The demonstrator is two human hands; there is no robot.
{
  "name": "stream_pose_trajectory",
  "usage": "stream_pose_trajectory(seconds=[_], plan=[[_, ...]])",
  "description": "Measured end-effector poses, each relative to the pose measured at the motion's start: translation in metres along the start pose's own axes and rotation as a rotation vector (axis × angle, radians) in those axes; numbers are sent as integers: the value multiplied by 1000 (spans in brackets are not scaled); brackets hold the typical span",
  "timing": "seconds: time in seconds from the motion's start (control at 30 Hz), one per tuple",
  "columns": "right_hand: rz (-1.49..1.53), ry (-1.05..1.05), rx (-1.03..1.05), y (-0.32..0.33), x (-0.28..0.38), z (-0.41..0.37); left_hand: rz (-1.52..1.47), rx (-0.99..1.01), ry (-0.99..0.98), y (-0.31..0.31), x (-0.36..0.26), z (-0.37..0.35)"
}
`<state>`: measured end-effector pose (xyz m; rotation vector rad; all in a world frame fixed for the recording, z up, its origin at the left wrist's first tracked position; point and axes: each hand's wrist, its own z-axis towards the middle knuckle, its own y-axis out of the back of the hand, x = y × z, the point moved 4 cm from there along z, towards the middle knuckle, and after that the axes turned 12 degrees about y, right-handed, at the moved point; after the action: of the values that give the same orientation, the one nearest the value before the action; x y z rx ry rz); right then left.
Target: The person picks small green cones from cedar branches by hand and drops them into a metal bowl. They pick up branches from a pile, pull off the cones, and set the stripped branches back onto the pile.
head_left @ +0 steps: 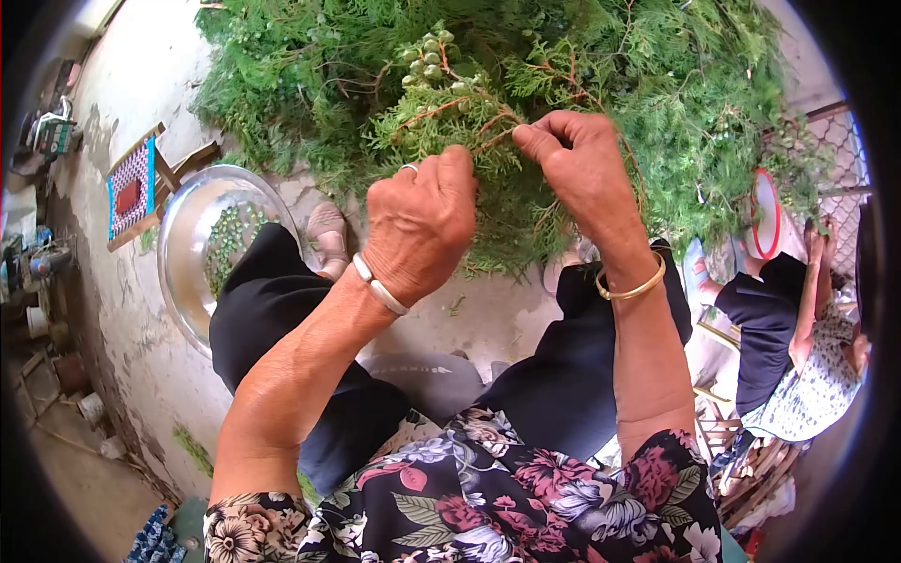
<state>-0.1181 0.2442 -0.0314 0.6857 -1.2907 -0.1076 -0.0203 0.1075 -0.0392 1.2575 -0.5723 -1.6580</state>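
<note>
My right hand (584,169) is closed, its thumb and forefinger pinching the reddish stem of a leafy cypress-like branch (483,117). A cluster of pale green cones (430,58) sits at the branch's upper left. Close beside it, my left hand (422,220) is closed with its knuckles up, touching or very near the lower sprigs. Its fingertips are turned away, so what they hold is hidden. Beyond both hands lies a large heap of cut green branches (310,103). A wide metal basin (174,253) with small green cones (230,239) in it stands by my left knee.
A small stool with a woven seat (131,190) stands left of the basin. Another person (798,366) sits at the far right, near a red-rimmed round object (766,214) and a wire mesh fence (845,141). Assorted items line the wall at far left.
</note>
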Motion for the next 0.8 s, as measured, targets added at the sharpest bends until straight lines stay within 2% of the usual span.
stream_pose_trajectory(seconds=[0.1,0.17,0.2,0.27,0.3,0.37,0.4,0.43,0.5,0.53,0.63,0.67,0.8], plan=[[-4,13,-8,5,0,1,27,-23,-8,2,3,0],[15,7,-20,6,-1,1,-159,43,99,2,6,2],[32,2,-29,6,-2,1,-161,42,99,4,6,2],[-3,30,-74,8,-8,2,-489,185,326,5,11,3],[-37,58,-119,11,-10,4,-491,183,327,10,11,3],[-3,32,-149,19,-11,7,-841,483,711,12,19,-3],[32,5,-180,24,-12,8,-1056,556,828,18,18,-4],[30,7,-178,26,-12,8,-1059,553,829,24,20,-1],[62,-11,-193,27,-14,8,-1541,683,1024,26,22,-3],[62,-9,-186,28,-14,8,-1615,683,971,26,26,-3],[50,30,-161,29,-13,7,-1615,587,971,31,32,1],[72,21,-138,26,-15,6,-1609,598,900,31,36,1],[103,8,-90,19,-11,6,-1678,586,873,29,37,2]])
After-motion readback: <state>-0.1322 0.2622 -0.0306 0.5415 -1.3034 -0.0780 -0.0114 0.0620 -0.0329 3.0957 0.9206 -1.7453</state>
